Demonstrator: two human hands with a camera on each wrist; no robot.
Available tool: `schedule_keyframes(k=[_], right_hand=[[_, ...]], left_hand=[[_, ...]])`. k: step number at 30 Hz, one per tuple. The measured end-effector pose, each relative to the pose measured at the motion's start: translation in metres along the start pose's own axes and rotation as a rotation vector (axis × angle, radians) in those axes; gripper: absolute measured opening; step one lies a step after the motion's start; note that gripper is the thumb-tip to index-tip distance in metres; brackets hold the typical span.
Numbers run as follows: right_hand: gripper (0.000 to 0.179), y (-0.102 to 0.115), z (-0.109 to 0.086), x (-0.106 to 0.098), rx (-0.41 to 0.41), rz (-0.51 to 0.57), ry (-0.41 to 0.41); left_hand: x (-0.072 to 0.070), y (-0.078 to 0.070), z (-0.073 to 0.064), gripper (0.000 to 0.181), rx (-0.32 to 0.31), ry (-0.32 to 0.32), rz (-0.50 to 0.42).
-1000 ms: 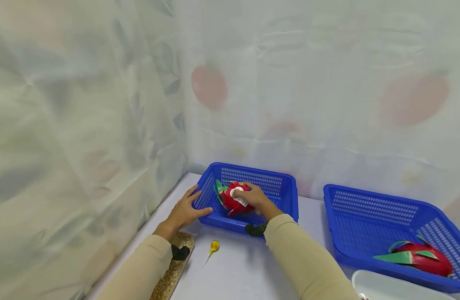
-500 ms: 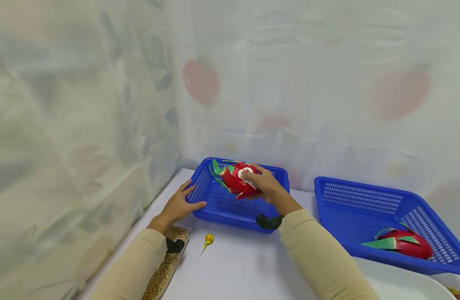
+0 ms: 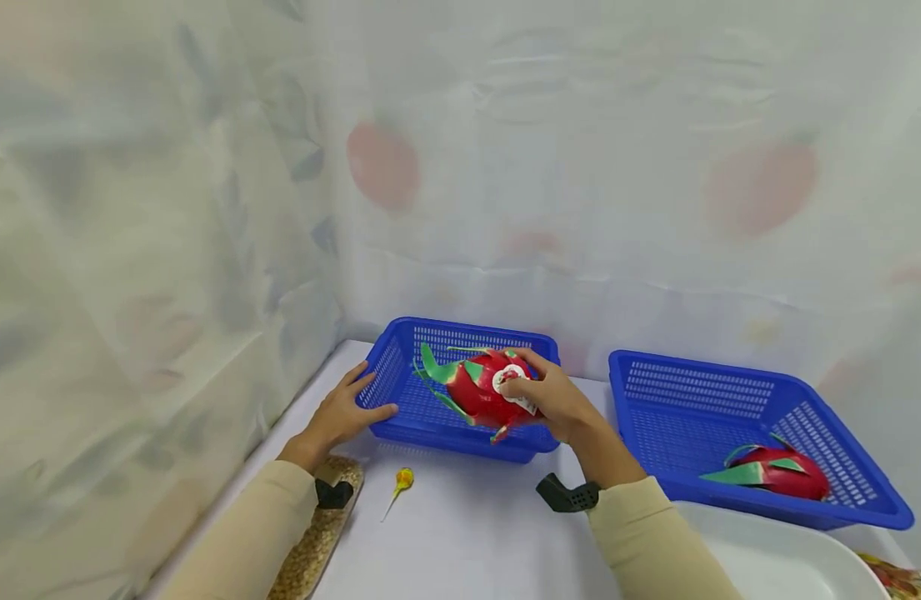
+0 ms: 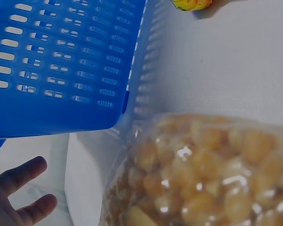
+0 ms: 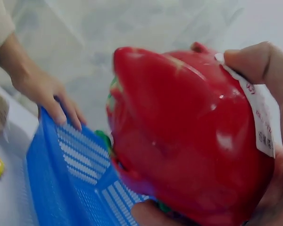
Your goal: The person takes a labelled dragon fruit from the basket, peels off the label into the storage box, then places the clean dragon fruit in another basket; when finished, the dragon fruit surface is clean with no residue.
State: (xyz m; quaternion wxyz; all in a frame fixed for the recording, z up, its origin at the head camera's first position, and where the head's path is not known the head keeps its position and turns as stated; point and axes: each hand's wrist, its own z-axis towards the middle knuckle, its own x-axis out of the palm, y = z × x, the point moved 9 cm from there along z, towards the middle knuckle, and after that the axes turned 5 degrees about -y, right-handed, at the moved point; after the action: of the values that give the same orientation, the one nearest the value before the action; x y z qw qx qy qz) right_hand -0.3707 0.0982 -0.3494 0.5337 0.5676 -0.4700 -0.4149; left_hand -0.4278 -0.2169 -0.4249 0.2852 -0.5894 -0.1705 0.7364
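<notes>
My right hand (image 3: 563, 402) grips a red dragon fruit (image 3: 478, 390) with long green scales, its thumb on the white sticker. The fruit is held above the left blue plastic basket (image 3: 460, 442), green end pointing left. Up close in the right wrist view, the dragon fruit (image 5: 184, 127) has glossy red skin and a label with a barcode. My left hand (image 3: 336, 414) rests at the basket's front left corner, fingers spread and fairly straight. In the right wrist view the left hand's fingers (image 5: 61, 110) lie over the basket's rim.
A second blue basket (image 3: 696, 387) stands to the right, holding another dragon fruit (image 3: 798, 477). In front of it is a white tray (image 3: 775, 550). A yellow lollipop (image 3: 403, 478) lies on the table, and a clear bag of corn kernels (image 4: 212, 169) is under my left wrist.
My right hand has lifted the dragon fruit up from inside the left basket and brought it nearer. The left hand stays at the basket's corner. The head view has turned slightly right.
</notes>
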Motion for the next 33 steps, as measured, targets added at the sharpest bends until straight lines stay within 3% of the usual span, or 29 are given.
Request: schedule_keyframes(k=[8,13,25,33], right_hand=[[0.065,-0.019,-0.042,0.022,-0.069,0.023,0.126],[0.062,-0.041,-0.066,0.033,-0.071,0.026,0.189],[0.061,-0.096,-0.081,0.018,-0.043,0.015,0.159],[0.062,-0.127,-0.085,0.001,-0.055,-0.001,0.129]], left_hand=[[-0.005,0.007,0.000,0.104,-0.010,-0.001,0.005],[-0.006,0.010,-0.004,0.103,-0.014,0.011,0.012],[-0.003,0.005,0.002,0.103,0.005,0.034,0.012],[-0.007,-0.003,0.004,0.103,0.042,0.012,0.022]])
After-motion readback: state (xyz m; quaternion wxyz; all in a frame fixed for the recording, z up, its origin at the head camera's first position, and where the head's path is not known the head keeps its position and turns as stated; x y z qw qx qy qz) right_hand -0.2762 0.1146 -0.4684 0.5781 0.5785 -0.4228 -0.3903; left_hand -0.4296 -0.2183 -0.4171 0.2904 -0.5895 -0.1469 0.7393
